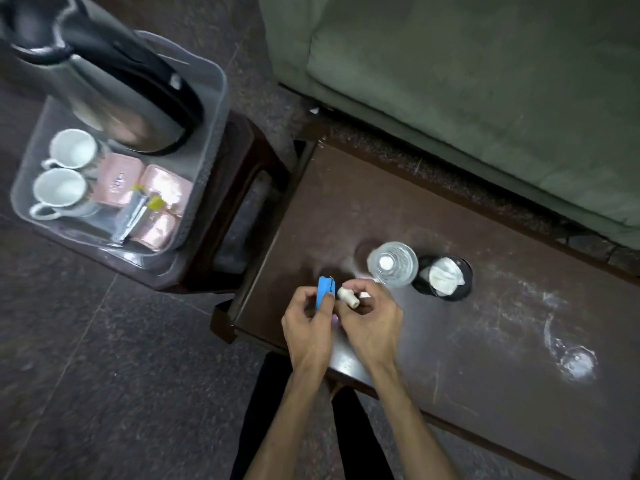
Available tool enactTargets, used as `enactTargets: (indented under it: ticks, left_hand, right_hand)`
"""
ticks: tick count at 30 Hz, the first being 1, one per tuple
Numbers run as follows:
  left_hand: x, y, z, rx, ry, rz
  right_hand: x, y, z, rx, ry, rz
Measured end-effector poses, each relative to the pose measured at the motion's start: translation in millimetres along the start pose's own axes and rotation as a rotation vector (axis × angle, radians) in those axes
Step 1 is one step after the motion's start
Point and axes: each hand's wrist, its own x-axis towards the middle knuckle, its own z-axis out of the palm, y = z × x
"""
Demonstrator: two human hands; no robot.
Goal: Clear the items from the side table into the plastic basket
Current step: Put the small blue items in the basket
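My left hand (306, 327) grips a small blue object (325, 293) above the near left part of the dark side table (485, 341). My right hand (372, 320) is closed on a small white capped tube (348, 296), touching the blue object. A clear water bottle (393, 265) seen from above and a black cup with white tissue (445, 277) stand on the table behind my hands. The clear plastic basket (207, 133) rests on a stool at the left, holding a steel kettle (114, 84), two white cups (65, 171), pink packets (162, 192) and a sachet.
A green sofa (467, 81) runs along the table's far side. The stool (242, 188) under the basket stands close to the table's left end. Dark stone floor (104, 375) lies in front, with my dark-trousered legs (277, 427) below. White smears mark the table's right part.
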Motion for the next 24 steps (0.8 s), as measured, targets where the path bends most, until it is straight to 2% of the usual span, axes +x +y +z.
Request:
enactTargets:
  ticks: [7,13,20,24]
  left_hand:
    - [51.0,83.1,-92.4,-0.081,0.255,0.155]
    - [107.8,139.8,-175.6,0.099,0.468,0.277]
    - [177.1,151.6,-247.0,0.462,0.463,0.316]
    - [195.1,143.9,-263.4,0.473,0.336,0.256]
  right_hand:
    - [7.8,-106.6,86.8,0.186,-0.167,-0.103]
    - [17.2,-194.2,177.6,0.113,-0.233,-0.285]
    - [20.4,-230.1,242.0,-0.201,-0.280,-0.300]
    - [8.7,-222.6,248.9,-0.279,-0.215,-0.256]
